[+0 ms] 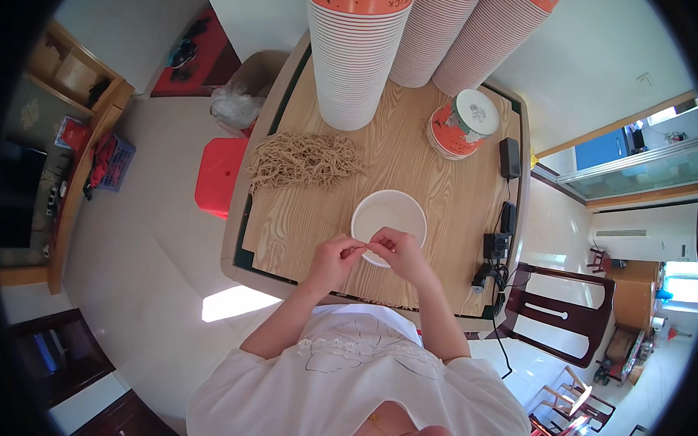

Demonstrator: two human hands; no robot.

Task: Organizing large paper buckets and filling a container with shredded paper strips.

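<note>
A white round paper bucket (pixel 389 212) stands on the wood-grain table in front of me, its opening facing up. Over its near rim, my left hand (pixel 335 257) and my right hand (pixel 400 253) meet with fingertips pinched together. Whatever lies between those fingers is too small to make out. Beyond my left hand, a tangled pile of thin tan cords (pixel 305 161) is spread on the tabletop. A tall stack of nested paper buckets (pixel 352 72) rises behind the cords.
More bucket stacks (pixel 436 36) fill the table's (pixel 287 227) far side. A round white-topped roll (pixel 476 115) rests on an orange bucket (pixel 449 135). Black power adapters (pixel 509 158) and cables line the right edge. A red stool (pixel 218 175) and a dark chair (pixel 561 311) flank the table.
</note>
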